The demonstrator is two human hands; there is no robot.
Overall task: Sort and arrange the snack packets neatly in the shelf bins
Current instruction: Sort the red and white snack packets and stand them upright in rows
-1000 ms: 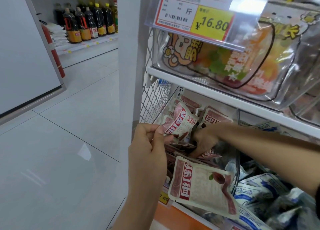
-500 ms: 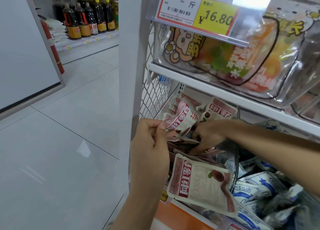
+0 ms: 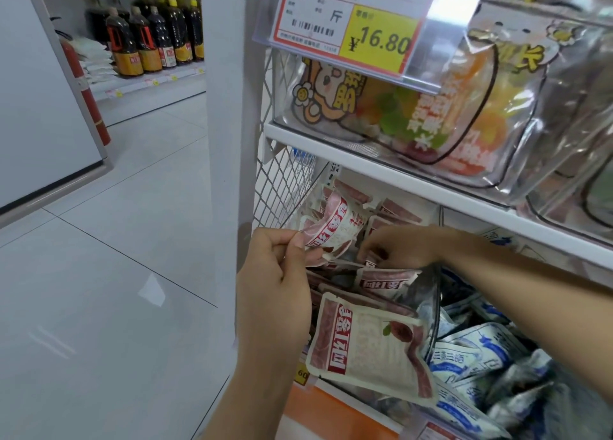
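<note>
The left hand [image 3: 275, 274] pinches a red-and-white snack packet [image 3: 335, 224] by its lower left edge, between thumb and forefinger. It holds the packet above the left end of the lower shelf bin [image 3: 331, 403]. The packet is bowed. Its long axis runs from the fingers up and to the right, toward the back of the bin, with the red printed band facing the camera.

The right hand [image 3: 401, 247] reaches in from the right, knuckles up and fingers curled down among the packets at the back. Whether it grips one cannot be told.

More packets of the same kind lie loosely stacked below the hands. A front packet [image 3: 368, 350] lies face up over the bin's front lip, its red band at the left end and its lower right corner dipping.

A clear divider [image 3: 428, 293] stands just right of this pile, with blue-and-white packets [image 3: 481, 350] heaped beyond it. A wire mesh panel [image 3: 285, 181] closes the bin's left side. On the shelf above sit large clear bags [image 3: 431, 108] behind a price tag [image 3: 358, 25]. Dark bottles [image 3: 149, 38] stand on a far shelf.
</note>
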